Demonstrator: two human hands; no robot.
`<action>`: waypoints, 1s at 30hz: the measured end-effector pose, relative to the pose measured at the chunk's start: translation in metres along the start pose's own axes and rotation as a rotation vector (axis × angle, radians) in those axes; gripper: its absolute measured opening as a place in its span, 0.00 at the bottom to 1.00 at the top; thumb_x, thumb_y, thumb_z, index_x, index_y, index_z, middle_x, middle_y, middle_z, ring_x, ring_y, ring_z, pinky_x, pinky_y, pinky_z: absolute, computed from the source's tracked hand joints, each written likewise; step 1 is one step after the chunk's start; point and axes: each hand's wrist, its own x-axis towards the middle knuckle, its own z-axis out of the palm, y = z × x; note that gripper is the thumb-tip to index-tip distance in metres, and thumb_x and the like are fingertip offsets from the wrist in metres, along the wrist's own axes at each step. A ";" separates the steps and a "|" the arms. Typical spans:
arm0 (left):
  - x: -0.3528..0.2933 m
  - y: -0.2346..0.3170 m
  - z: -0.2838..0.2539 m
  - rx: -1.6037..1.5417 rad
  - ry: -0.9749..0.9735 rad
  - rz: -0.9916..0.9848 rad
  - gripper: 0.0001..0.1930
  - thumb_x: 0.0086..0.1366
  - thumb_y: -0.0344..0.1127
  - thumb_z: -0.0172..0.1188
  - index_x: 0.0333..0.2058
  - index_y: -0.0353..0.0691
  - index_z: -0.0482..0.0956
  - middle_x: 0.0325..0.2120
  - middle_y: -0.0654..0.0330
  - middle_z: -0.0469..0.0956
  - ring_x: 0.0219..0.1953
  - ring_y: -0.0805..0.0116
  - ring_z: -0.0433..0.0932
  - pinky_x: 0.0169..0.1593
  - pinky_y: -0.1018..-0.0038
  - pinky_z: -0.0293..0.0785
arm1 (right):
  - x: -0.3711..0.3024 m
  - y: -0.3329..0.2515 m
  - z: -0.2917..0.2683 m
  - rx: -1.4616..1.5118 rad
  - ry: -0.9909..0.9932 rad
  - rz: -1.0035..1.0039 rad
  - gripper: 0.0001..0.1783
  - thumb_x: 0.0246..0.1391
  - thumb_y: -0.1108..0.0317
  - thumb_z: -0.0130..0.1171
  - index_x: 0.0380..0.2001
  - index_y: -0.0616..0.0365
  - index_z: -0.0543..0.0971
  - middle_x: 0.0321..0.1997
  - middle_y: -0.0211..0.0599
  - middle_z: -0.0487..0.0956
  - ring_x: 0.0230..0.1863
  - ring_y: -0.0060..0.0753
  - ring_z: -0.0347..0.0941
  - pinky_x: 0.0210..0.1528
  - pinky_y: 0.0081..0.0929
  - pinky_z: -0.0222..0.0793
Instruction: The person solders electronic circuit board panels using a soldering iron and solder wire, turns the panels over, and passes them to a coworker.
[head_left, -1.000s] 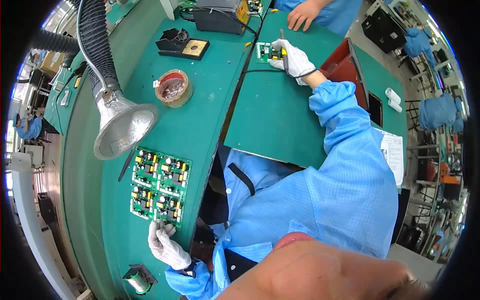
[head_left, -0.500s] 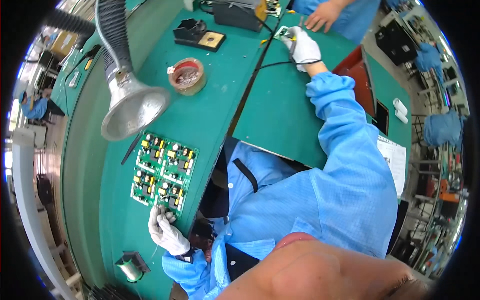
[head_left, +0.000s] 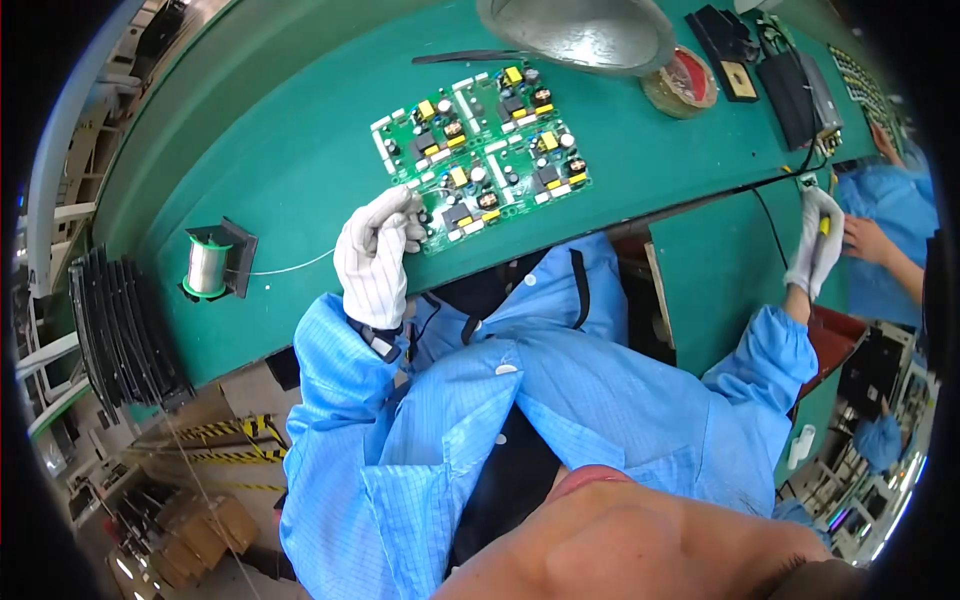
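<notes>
My left hand (head_left: pixel 378 245), in a white glove, is closed at the near-left corner of a green circuit board panel (head_left: pixel 487 158). Solder wire (head_left: pixel 292 269) runs to its fingers from a spool (head_left: pixel 207 266) on a black holder. The panel lies flat, crowded with yellow, black and white components. Far to the right, my gloved right hand (head_left: pixel 814 240) grips a soldering iron (head_left: pixel 824 226) with a yellow-and-black handle. Its tip end is too small to make out. A co-worker's bare hand (head_left: pixel 866 240) is close beside it.
A metal fume hood (head_left: pixel 585 32) hangs over the bench's far side. Behind it are a round brown tub (head_left: pixel 682 84), an iron stand with yellow sponge (head_left: pixel 738 80) and a dark soldering station (head_left: pixel 795 100). A black slotted rack (head_left: pixel 125 330) stands at the left end.
The whole view has swung round, so the bench now runs across the picture. My left hand remains at the panel's corner, and my right hand still holds the iron near the co-worker.
</notes>
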 end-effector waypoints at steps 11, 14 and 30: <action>0.022 0.042 0.009 0.888 -0.005 0.025 0.26 0.68 0.38 0.63 0.63 0.41 0.70 0.37 0.57 0.82 0.37 0.67 0.81 0.42 0.70 0.77 | -0.045 -0.194 0.077 0.420 -0.512 0.031 0.40 0.68 0.35 0.41 0.61 0.62 0.74 0.42 0.30 0.79 0.28 0.16 0.67 0.31 0.19 0.64; 0.031 0.037 -0.004 0.958 -0.078 0.081 0.22 0.67 0.40 0.64 0.58 0.43 0.77 0.38 0.55 0.83 0.39 0.61 0.82 0.44 0.65 0.78 | -0.031 -0.183 0.111 0.400 -0.268 -0.246 0.29 0.71 0.47 0.48 0.60 0.61 0.76 0.43 0.29 0.80 0.29 0.17 0.69 0.35 0.20 0.67; 0.044 0.042 -0.046 0.699 0.154 0.017 0.08 0.71 0.31 0.60 0.45 0.36 0.83 0.35 0.56 0.84 0.34 0.71 0.81 0.40 0.74 0.77 | -0.041 -0.165 0.125 0.195 -0.393 -0.200 0.19 0.57 0.74 0.63 0.53 0.51 0.78 0.41 0.41 0.84 0.40 0.41 0.83 0.45 0.32 0.77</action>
